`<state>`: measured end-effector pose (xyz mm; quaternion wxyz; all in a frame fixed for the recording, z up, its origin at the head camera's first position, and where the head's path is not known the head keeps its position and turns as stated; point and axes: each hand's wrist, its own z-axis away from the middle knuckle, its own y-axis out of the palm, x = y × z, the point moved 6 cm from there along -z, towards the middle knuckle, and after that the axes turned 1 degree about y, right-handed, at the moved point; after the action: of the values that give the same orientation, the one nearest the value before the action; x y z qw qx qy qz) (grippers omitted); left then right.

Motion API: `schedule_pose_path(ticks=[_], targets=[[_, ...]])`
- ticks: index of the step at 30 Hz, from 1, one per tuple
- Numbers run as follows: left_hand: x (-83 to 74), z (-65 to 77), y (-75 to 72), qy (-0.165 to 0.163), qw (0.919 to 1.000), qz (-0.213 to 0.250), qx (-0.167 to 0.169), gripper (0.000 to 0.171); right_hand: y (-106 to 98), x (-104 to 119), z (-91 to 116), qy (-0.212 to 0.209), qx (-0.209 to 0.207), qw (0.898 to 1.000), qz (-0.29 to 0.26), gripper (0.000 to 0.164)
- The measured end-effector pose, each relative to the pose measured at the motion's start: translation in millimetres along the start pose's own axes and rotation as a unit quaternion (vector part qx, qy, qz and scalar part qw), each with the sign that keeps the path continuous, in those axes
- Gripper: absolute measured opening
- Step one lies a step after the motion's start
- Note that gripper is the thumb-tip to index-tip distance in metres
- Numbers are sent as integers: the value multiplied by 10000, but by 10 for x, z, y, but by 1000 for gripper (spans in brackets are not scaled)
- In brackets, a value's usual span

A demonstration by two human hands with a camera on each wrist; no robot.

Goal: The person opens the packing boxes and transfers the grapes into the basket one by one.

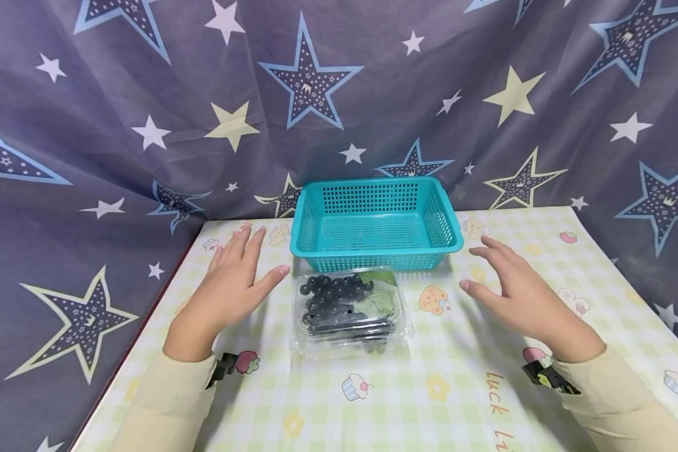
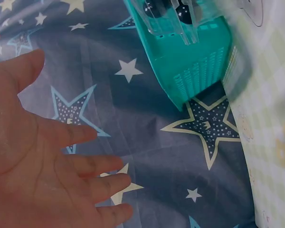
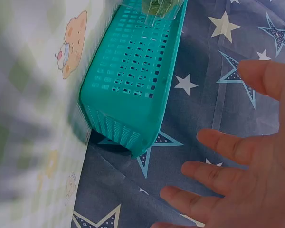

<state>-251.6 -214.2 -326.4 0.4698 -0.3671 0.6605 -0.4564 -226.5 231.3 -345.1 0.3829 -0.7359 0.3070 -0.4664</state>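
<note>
My left grip [image 1: 226, 295] and right grip [image 1: 520, 301], fingers apart and holding nothing, flank a clear plastic clamshell box [image 1: 306, 343], which lies on the checked surface [image 1: 407, 389] just on the near side of a teal perforated basket [image 1: 380, 253]. The box encloses glossy, round black grapes [image 1: 336, 298] and a broad green leaf [image 1: 380, 295]. Likely hazards: uneven squeezing could buckle the thin walls and spill the grapes; the smooth plastic could slip; a low lift could snag the basket's rim.
</note>
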Motion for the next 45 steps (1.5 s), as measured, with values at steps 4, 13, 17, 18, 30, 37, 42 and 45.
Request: schedule_pose_path(ticks=[4, 13, 17, 18, 30, 37, 42, 45], targets=[[-41, -11, 16, 116, 9998, 106, -75, 93, 24, 14, 2, -52, 8, 10000, -85, 63], [-279, -78, 47, 510, 9984, 41, -248, 95, 74, 139, -28, -208, 20, 9995, -223, 58], [-414, -80, 65, 725, 9971, -46, -245, 96, 138, 173, -46, -284, 57, 9992, -284, 56], [-445, -78, 70, 777, 9967, -44, -227, 96, 160, 179, -53, -315, 62, 9991, -284, 55], [-655, -48, 96, 997, 9946, -81, -289, 86, 451, 267, -90, -573, 393, 9954, -662, 31], [-812, -22, 172, 1336, 9897, -280, -433, 79, 633, 263, -62, -375, 705, 9885, -1285, 17], [-958, -5, 275, 1688, 9839, -364, -464, 77, 751, 250, -44, -8, 892, 9792, -1820, 16], [-1014, 13, 328, 1816, 9813, -419, -472, 75, 809, 250, -29, 138, 923, 9756, -1988, 14]])
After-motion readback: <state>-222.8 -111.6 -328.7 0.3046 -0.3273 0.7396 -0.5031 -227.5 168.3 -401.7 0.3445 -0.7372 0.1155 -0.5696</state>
